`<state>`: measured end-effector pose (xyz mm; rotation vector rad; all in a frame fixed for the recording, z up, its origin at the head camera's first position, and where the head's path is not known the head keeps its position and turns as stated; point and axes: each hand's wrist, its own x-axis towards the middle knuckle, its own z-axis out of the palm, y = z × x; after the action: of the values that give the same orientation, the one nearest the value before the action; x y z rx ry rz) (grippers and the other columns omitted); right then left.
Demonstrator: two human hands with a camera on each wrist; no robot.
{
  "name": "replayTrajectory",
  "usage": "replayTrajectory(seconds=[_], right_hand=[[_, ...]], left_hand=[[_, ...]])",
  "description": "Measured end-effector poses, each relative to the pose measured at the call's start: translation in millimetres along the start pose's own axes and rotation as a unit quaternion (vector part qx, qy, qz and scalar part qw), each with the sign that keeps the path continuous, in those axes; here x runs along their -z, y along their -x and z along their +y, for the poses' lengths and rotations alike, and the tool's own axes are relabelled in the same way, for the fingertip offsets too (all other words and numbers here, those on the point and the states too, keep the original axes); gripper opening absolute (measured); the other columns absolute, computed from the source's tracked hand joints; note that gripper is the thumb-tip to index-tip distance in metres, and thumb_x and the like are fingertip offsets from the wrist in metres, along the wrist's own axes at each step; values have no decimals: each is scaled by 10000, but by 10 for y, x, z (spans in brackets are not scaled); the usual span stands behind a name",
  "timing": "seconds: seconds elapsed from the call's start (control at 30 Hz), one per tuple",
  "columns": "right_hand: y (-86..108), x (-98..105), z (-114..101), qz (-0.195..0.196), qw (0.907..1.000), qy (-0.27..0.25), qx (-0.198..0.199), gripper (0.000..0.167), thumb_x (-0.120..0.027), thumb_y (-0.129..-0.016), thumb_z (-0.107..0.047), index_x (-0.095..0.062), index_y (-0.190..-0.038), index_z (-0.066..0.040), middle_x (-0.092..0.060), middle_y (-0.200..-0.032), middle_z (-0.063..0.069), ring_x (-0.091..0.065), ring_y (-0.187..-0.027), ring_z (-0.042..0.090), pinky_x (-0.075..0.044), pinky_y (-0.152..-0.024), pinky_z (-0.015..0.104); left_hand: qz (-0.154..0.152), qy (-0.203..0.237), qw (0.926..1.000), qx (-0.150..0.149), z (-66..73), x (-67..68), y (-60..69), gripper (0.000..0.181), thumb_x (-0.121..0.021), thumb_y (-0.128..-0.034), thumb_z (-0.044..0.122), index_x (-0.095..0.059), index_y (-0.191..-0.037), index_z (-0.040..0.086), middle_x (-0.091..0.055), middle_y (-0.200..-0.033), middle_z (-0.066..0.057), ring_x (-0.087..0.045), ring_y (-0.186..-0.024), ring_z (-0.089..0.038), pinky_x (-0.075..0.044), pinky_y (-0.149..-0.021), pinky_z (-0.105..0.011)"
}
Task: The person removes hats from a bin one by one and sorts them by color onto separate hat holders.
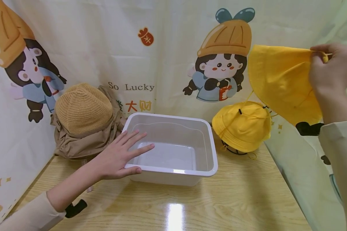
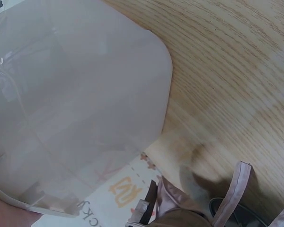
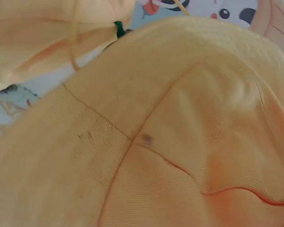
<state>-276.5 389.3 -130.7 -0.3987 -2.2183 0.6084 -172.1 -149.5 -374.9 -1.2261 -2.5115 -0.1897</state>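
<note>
A yellow bucket hat hangs in the air at the right, its brim edge pinched by my right hand. In the right wrist view the fabric of this hat fills most of the picture, with seams and a small dark spot. My left hand, fingers spread and straight, lies over the left side of a white plastic bin. Its thumb is by the front rim. Only a bit of that hand shows at the corner of the left wrist view, beside the bin.
Another yellow hat with cords sits on a dark wire stand right of the bin. To the left, a tan knitted hat rests on a brown cloth bag. A printed curtain backs the wooden table.
</note>
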Motion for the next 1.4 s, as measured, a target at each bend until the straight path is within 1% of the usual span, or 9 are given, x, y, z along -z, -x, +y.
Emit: replayTrajectory(seconds=[0.27,0.47,0.8,1.0,1.07,1.13,1.2,1.3,1.4], right_hand=[[240,-21,-57,-385,9892,-650,1258,272,-575,-962,-282,-790,-1106,-198,-481,-775,-418,-408,-655,-130,-304,-620,110],[402,120,-101,-906,9855,-1009,1018,239,-604,-954,-238,-789,-1105,-225,-539,-800,-346,-487,-663,-97,-371,-577,50],[355,121,85,-824,9854,-1364,605,229,-613,-959,-215,-781,-1115,-230,-563,-813,-288,-511,-628,-86,-387,-544,41],[332,22,111,-1158,9799,-1474,676,231,-648,-948,-242,-766,-1145,-223,-574,-843,-288,-526,-675,-84,-398,-571,39],[330,-7,86,-1242,9782,-1488,752,231,-660,-944,-266,-770,-1141,-217,-580,-850,-286,-520,-720,-74,-402,-605,50],[316,-41,62,-1318,9759,-1540,812,225,-669,-942,-278,-776,-1129,-214,-585,-861,-278,-514,-762,-58,-406,-633,67],[292,-74,35,-1349,9752,-1541,845,229,-671,-944,-289,-776,-1130,-208,-584,-865,-270,-507,-783,-41,-408,-652,77],[268,-116,-6,-1341,9727,-1708,820,221,-687,-936,-283,-782,-1117,-201,-596,-861,-252,-524,-771,-36,-419,-659,79],[284,-150,-48,-1324,9715,-1767,860,218,-693,-933,-294,-786,-1110,-208,-602,-867,-254,-534,-778,-39,-425,-670,85]], left_hand=[[51,5,10000,-57,34,-28,-34,716,-295,-956,743,-313,-1566,369,-186,-1663,-79,-166,-1523,-336,-200,-1145,-662],[81,-6,9999,-85,48,-16,-61,714,-293,-956,744,-313,-1565,372,-186,-1663,-77,-169,-1522,-332,-199,-1144,-662],[-166,43,9998,62,58,47,-100,735,-440,-936,709,-272,-1575,387,-185,-1663,-63,-143,-1529,-328,-177,-1160,-648],[-924,1135,9878,524,74,280,-292,735,-541,-947,615,-257,-1581,375,-379,-1581,-24,-339,-1456,-289,-226,-1147,-643],[-1104,1927,9724,718,87,401,-488,702,-518,-978,577,-238,-1586,367,-429,-1550,-6,-414,-1413,-251,-288,-1139,-606],[-1151,2956,9437,937,116,507,-756,663,-493,-1011,524,-227,-1592,346,-457,-1532,-14,-463,-1381,-236,-370,-1110,-551],[-1096,4015,9011,1215,138,558,-1074,615,-456,-1039,482,-245,-1591,311,-497,-1501,-35,-502,-1352,-231,-405,-1097,-504],[-871,5325,8229,1780,180,550,-1616,565,-453,-1056,419,-316,-1568,224,-576,-1417,-84,-569,-1282,-249,-455,-1064,-469],[-651,6027,7582,2400,213,462,-2142,543,-446,-1065,388,-357,-1536,135,-583,-1404,-111,-582,-1261,-266,-484,-1041,-430]])
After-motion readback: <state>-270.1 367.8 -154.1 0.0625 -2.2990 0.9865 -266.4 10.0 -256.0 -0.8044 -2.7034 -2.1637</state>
